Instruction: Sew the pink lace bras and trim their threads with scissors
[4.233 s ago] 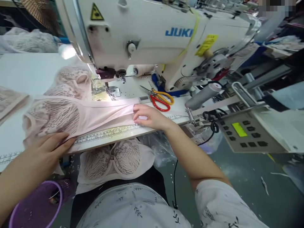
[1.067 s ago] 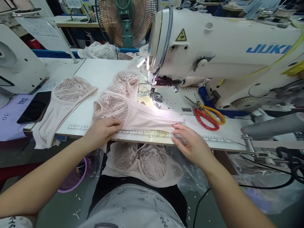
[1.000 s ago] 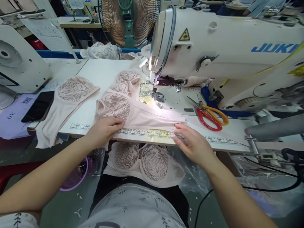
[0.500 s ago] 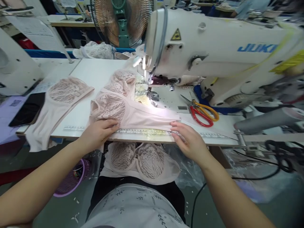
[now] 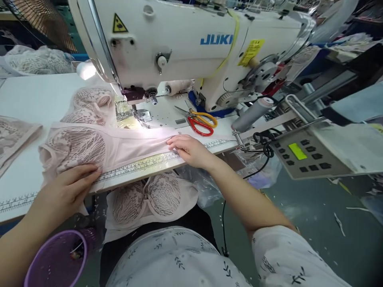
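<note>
A pale pink lace bra [image 5: 125,145] lies spread on the sewing table along a printed ruler strip [image 5: 143,164], its side band stretching to the right. My left hand [image 5: 64,191] rests over the lower edge of its lace cup, fingers extended close together. At the band's right end, the fingers of my right hand [image 5: 190,150] lie on the fabric, slightly bent. Both palms face down, and neither hand visibly pinches the cloth. Behind the band is the needle area of a white sewing machine [image 5: 179,44]. Another pink bra [image 5: 149,199] lies across my lap.
Red-and-orange-handled scissors [image 5: 200,123] lie right of the needle area. Another pink lace piece [image 5: 16,135] is at the left. A grey roller [image 5: 254,113] and a control panel [image 5: 305,153] flank the table's right end. Below stands a purple basket [image 5: 56,255].
The camera view has swung right, bringing the control panel into sight and moving the phone out of frame. Both hands remain on the bra, which looks little changed on the table.
</note>
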